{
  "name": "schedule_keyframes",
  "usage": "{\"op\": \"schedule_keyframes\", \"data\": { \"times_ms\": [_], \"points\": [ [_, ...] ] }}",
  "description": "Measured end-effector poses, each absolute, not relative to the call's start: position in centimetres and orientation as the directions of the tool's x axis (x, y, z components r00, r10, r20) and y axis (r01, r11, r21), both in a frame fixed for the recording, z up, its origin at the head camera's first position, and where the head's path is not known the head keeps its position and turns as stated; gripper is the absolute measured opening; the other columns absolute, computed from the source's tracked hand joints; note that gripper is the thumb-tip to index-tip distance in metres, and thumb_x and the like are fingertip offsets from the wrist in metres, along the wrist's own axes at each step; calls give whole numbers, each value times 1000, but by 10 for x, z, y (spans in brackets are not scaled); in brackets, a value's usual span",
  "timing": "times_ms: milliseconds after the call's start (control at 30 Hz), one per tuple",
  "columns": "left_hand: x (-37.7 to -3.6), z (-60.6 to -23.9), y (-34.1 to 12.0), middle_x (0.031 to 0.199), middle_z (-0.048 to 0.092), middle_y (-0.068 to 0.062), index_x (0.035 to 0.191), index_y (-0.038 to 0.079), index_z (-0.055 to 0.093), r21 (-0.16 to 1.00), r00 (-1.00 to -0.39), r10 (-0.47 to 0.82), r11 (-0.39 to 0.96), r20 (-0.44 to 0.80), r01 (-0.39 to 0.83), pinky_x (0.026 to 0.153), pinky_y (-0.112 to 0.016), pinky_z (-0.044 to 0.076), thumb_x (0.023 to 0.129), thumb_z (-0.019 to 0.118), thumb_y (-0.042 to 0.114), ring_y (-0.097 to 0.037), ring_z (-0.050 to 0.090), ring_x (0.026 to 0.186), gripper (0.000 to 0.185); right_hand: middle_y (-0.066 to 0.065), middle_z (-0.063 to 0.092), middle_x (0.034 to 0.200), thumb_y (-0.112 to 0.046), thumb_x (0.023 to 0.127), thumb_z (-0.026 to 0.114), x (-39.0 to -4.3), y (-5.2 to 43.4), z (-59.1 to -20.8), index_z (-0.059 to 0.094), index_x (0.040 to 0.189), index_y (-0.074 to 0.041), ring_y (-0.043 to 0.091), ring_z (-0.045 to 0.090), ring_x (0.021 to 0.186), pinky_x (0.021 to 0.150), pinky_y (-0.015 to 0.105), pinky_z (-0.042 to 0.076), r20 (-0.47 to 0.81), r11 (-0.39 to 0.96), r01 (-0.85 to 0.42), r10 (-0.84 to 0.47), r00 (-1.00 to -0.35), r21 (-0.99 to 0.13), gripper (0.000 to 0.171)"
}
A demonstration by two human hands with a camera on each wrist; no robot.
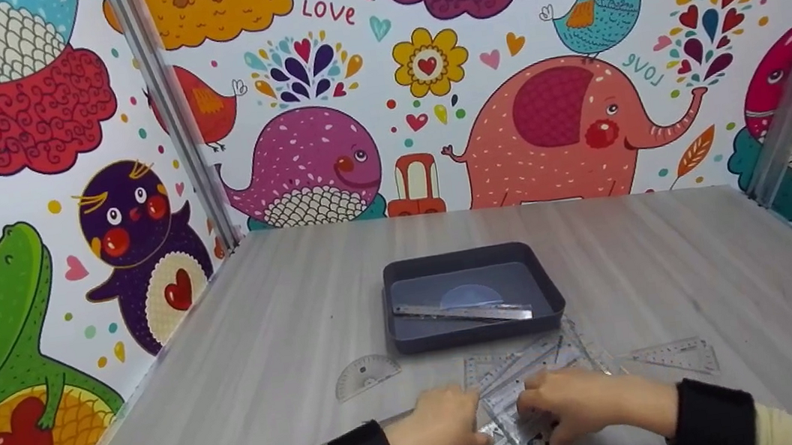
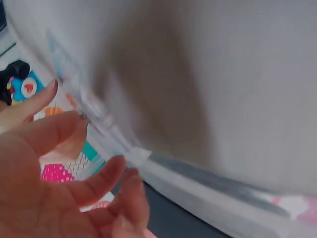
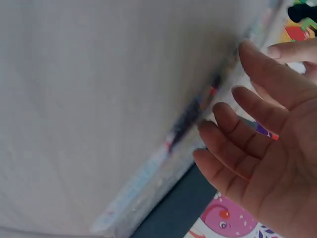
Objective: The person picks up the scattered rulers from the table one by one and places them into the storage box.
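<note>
Hands — left hand (image 1: 440, 425), right hand (image 1: 585, 407), fingers loosely spread — gathering clear rulers (image 1: 517, 378); next, likely pinching one for the tray (image 1: 411, 341).

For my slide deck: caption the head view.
Both hands, left hand and right hand, press clear plastic rulers before a dark grey tray.

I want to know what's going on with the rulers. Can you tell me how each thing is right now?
tray: upright, holding a metal ruler and a blue protractor
clear protractor: flat on the table, untouched
clear rulers: piled under both hands
left hand: resting on the pile
right hand: resting on the pile
</note>
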State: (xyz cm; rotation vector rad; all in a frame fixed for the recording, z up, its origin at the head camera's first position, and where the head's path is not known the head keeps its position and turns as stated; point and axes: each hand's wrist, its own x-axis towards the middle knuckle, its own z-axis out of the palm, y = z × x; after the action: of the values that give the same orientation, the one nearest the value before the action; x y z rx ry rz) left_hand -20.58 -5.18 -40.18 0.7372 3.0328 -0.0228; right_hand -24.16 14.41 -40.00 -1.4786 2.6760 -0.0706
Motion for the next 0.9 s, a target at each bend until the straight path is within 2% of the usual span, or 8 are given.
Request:
{"op": "schedule_keyframes", "data": {
  "times_ms": [200,367,567,733,800,900],
  "points": [
    [-195,-404,-47,65,42,3,69,15,48,-29,-855,517,855,-38,518,54,-26,36,60,61,52,-12,42,62,39,-12,43,69,-27,46,73,-243,142,-403,56,81,-19,1,41,60,52,16,36,-44,527,-848,-850,-526,-57,40],
    [-194,-406,-43,62,40,5,67,16,46,-54,-810,586,809,-12,586,53,-23,33,63,60,49,-9,39,60,36,-13,43,68,-30,45,73,-244,140,-405,56,78,-18,0,40,60,52,16,36,-36,526,-850,-851,-525,-31,39],
    [-199,-409,-39,60,42,7,67,18,47,17,-805,593,805,-9,593,46,-22,31,60,63,48,-8,40,54,35,-11,44,70,-26,45,73,-246,138,-404,55,78,-15,0,40,61,53,15,37,-27,516,-852,-856,-516,-85,39],
    [-198,-410,-37,60,45,7,67,16,48,36,-804,594,804,-6,594,46,-21,34,58,65,48,-8,42,53,38,-10,43,71,-25,47,72,-248,140,-406,54,76,-13,-1,40,60,53,12,36,-28,508,-849,-860,-510,-145,37],
    [-197,-411,-36,60,45,6,68,15,48,30,-808,590,807,-11,589,46,-21,35,58,65,47,-8,43,53,38,-10,41,69,-27,48,71,-248,141,-407,54,75,-13,-1,38,58,51,11,35,-22,493,-861,-869,-495,-123,35],
    [-196,-411,-35,58,45,6,65,15,48,37,-822,568,823,-24,567,45,-22,35,57,66,47,-9,43,51,37,-11,39,66,-32,51,68,-247,143,-408,52,69,-15,-2,36,54,48,11,33,4,431,-902,-902,-431,-38,30]
  ]
}}
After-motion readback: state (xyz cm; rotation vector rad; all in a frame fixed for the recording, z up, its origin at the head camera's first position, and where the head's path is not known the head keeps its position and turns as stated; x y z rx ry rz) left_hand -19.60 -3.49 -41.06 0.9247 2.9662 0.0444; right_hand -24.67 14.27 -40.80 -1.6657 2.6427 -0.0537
